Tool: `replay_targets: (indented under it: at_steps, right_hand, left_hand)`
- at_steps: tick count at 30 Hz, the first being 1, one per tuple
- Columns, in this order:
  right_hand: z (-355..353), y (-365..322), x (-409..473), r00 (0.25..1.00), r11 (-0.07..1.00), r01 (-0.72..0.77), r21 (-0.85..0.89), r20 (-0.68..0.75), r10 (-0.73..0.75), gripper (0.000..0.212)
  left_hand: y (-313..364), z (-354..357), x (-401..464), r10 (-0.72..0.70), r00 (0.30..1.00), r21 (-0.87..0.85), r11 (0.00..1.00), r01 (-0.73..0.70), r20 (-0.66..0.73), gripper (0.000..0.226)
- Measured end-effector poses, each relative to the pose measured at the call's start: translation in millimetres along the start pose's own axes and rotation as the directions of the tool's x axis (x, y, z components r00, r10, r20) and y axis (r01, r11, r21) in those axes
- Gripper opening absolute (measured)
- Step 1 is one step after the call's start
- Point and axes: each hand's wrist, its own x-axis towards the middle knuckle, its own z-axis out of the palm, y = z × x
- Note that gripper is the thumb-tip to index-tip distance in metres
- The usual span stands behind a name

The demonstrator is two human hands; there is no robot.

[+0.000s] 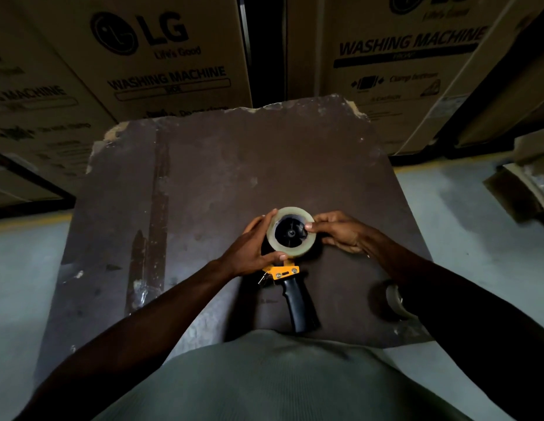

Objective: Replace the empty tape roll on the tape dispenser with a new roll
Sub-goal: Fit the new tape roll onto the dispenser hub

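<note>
Tape dispenser (287,278) lies on dark worktop (222,165), black handle toward the person. New tape roll (291,231) sits over the dispenser's hub. Left hand (252,250) curled around roll's left edge; right hand (337,230) pinches its right rim. Second roll (395,300), partly hidden by right forearm, lies right of the dispenser handle.

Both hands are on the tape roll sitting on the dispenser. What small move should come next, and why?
Probably press the pale clear tape roll fully down onto the black hub of the yellow and black handheld dispenser. The left hand and right hand grip its rim, and the roll looks tilted, so perhaps not seated.
</note>
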Motion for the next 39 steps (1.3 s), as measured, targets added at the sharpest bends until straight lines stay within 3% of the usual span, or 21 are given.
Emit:
replay_targets:
  at_steps: [3,11,20,24,28,35,37,39]
  right_hand:
    - [0.9,-1.2,-1.6,1.000,1.000,-0.006,0.028,0.016,0.005,0.017]
    - [10.6,1.2,-4.4,0.998,0.999,-0.031,0.036,-0.061,0.033,0.036]
    - [15.6,21.0,-16.6,0.996,0.998,0.058,0.029,-0.063,-0.056,0.017]
    - [16.8,19.1,-18.6,0.993,0.994,0.106,0.009,-0.057,-0.105,0.030]
    - [18.0,21.8,-17.7,0.995,0.998,0.060,-0.022,-0.075,-0.061,0.035]
    - [19.1,18.5,-22.8,0.977,0.968,0.134,-0.210,-0.137,-0.165,0.020]
    - [15.6,16.4,-21.6,0.971,0.909,0.158,-0.385,-0.108,-0.215,0.031]
    - [11.2,12.5,-19.1,0.949,0.748,0.173,-0.641,-0.097,-0.302,0.061]
  left_hand:
    - [-1.2,3.4,-2.3,-0.036,0.999,0.019,0.999,0.036,-0.016,0.108]
    - [4.0,4.5,-0.2,-0.103,0.994,0.149,0.983,0.106,-0.030,0.110]
    - [-5.3,3.5,1.0,-0.025,1.000,0.214,0.977,0.022,0.012,0.109]
    - [-3.6,0.5,-0.1,0.009,0.999,0.226,0.974,-0.016,0.033,0.107]
    - [-2.6,0.9,0.8,0.011,1.000,0.293,0.956,-0.018,0.028,0.109]
    - [-4.6,2.0,3.0,0.006,1.000,0.358,0.933,-0.014,0.025,0.110]
    - [-4.4,1.6,3.0,0.005,1.000,0.357,0.934,-0.011,0.020,0.110]
    - [-4.5,1.1,3.4,0.002,1.000,0.343,0.939,-0.005,0.011,0.110]
